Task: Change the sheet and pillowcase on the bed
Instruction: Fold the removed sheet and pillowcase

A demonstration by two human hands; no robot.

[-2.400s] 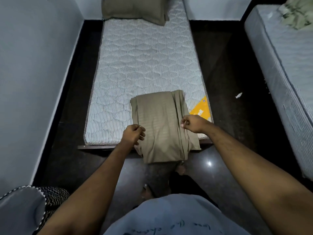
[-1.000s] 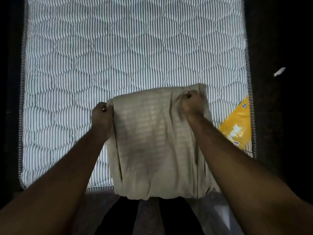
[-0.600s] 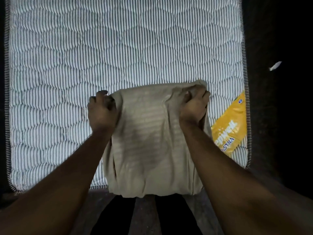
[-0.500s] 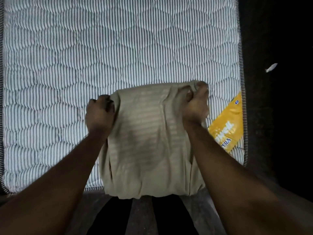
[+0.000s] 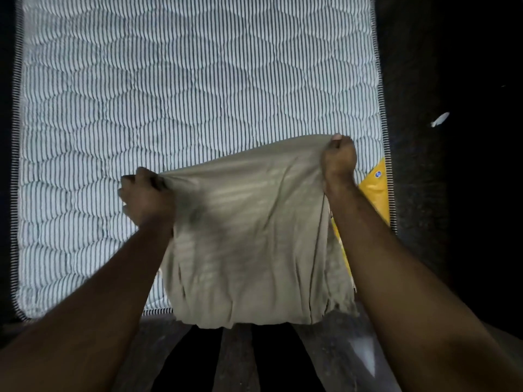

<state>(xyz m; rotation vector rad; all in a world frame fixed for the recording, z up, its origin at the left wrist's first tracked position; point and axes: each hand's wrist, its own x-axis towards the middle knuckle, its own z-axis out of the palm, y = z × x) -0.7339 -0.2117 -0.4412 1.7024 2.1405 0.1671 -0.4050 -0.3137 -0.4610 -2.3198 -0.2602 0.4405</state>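
Nearest, legs: two dark trouser legs [image 5: 192,360] at the bottom edge, standing on the dark floor [image 5: 424,193] at the foot of the bed.
Sheet: folded olive-beige sheet [image 5: 249,239], lying on the near end of the mattress, lower fold hanging over the foot edge, top layer lifted and stretched between both hands.
Left hand: left hand [image 5: 147,198], fist curled round the sheet's left upper edge, cloth bunched in the grip.
Right hand: right hand [image 5: 339,161], fingers and thumb pinching the sheet's right upper corner, held farther up the bed than the left.
Yellow packet: yellow packet [image 5: 375,188], on the mattress just right of the sheet, partly hidden by the right forearm.
Mattress: bare striped quilted mattress [image 5: 184,80], stretching away beyond the hands.
Floor scrap: small white scrap [image 5: 440,119], on the floor, well right of the bed.
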